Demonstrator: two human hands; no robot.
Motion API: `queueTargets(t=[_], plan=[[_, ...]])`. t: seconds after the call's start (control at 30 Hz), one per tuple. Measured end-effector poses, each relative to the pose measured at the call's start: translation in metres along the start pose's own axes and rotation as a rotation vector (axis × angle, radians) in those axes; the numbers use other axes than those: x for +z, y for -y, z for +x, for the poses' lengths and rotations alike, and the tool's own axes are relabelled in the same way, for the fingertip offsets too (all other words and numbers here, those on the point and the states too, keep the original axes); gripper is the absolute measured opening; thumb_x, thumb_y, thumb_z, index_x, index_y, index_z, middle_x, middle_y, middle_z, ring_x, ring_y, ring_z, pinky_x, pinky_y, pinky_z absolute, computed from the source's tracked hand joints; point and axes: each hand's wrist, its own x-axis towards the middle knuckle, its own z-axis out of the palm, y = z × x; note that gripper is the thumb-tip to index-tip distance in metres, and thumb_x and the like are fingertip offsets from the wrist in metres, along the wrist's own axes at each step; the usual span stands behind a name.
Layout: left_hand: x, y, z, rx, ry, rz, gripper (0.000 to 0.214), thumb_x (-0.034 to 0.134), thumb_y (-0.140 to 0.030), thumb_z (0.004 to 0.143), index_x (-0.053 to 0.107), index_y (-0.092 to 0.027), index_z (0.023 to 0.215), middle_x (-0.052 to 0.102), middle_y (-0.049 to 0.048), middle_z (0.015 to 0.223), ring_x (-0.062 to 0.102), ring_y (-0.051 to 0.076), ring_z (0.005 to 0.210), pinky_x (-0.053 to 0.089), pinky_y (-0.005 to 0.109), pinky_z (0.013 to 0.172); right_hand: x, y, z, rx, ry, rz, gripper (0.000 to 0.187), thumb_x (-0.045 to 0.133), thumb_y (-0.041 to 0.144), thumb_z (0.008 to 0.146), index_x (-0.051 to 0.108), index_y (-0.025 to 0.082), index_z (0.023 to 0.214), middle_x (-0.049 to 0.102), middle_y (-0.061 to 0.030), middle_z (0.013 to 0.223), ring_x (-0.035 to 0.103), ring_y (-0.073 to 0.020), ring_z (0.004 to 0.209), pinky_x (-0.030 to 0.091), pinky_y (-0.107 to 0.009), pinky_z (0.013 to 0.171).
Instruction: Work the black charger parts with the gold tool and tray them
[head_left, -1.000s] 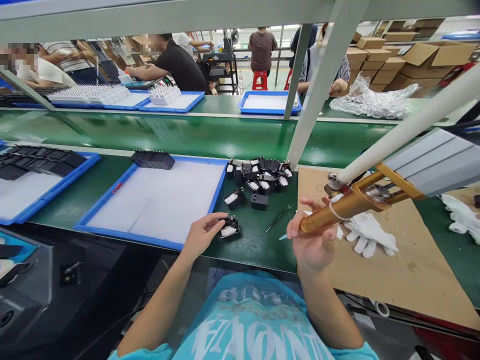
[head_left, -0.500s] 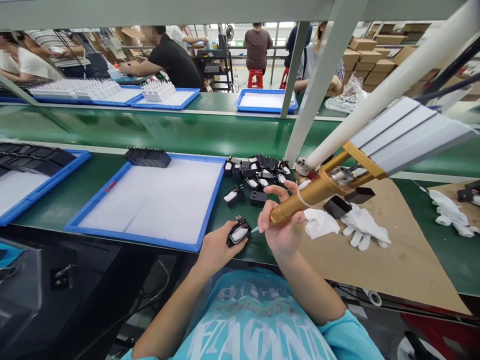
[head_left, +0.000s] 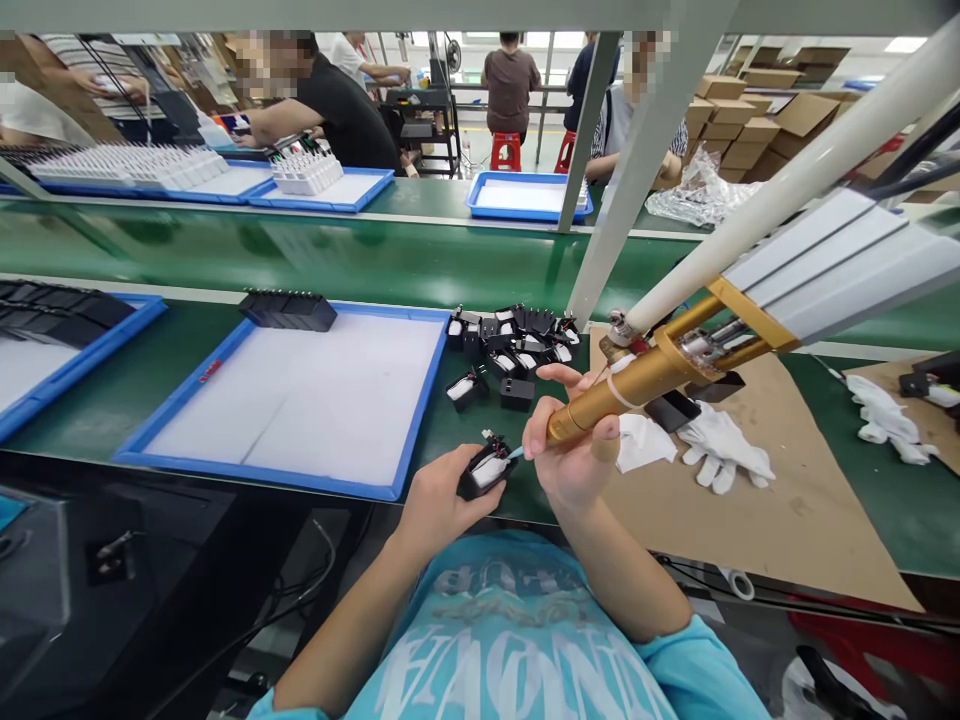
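Note:
My left hand (head_left: 442, 500) grips an open black power adapter (head_left: 487, 468) with white filling, its small pins pointing away from me. My right hand (head_left: 574, 455) is closed around the front end of a gold-coloured dispensing gun (head_left: 622, 390), index finger and thumb near its tip. The gun's thin light-blue nozzle (head_left: 515, 453) reaches the adapter's right edge; whether it touches, I cannot tell. Beyond my hands lies a pile of similar black adapters (head_left: 517, 335). One open adapter (head_left: 465, 388) and a closed-looking black one (head_left: 517, 393) sit at its near side.
Left of my hands is a blue-rimmed tray (head_left: 390, 490) with a row of black adapters (head_left: 289, 311). White gloves (head_left: 726, 448) and a white cloth (head_left: 645, 443) lie on brown paper (head_left: 795, 520). A slanting white pole (head_left: 735, 230) rises behind the gun. Co-workers sit beyond the green conveyor.
My left hand has shifted slightly right with the adapter. The dispensing gun has moved slightly right too, and its nozzle stays at the adapter's edge. The whole view has tilted a little.

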Motion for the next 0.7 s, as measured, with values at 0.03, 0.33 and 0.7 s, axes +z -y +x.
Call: queueTargets(t=[0.03,0.33,0.7], plan=[[0.000,0.000,0.000,0.001,-0.001,0.001,0.024,0.065,-0.035,0.083,0.055,-0.024,0.103,0.069,0.0007,0.085,0.068,0.018,0.073,0.051,0.027,0.065,0.000,0.000,0.000,0.001,-0.005,-0.001,0.032,0.057,0.055,0.085,0.053,0.029,0.104,0.065,-0.0008,0.107,0.052,-0.0047,0.040,0.042,-0.019,0.030],[0.012,-0.001,0.002,-0.111,-0.038,0.004,0.024,0.066,-0.035,0.081,0.057,-0.022,0.099,0.069,-0.0018,0.077,0.064,0.015,0.060,0.046,0.024,0.057,0.009,-0.002,-0.001,-0.021,-0.004,0.011,0.040,0.056,0.056,0.085,0.055,0.029,0.116,0.065,-0.0036,0.109,0.052,-0.0049,0.039,0.042,-0.020,0.029],[0.024,-0.012,0.010,0.123,-0.217,-0.108,0.026,0.071,-0.026,0.078,0.060,-0.020,0.100,0.074,0.0031,0.092,0.070,0.017,0.077,0.053,0.025,0.067,0.012,-0.003,-0.006,0.024,0.073,0.047,0.030,0.056,0.056,0.086,0.055,0.028,0.098,0.063,-0.0010,0.107,0.053,-0.0044,0.040,0.044,-0.020,0.029]])
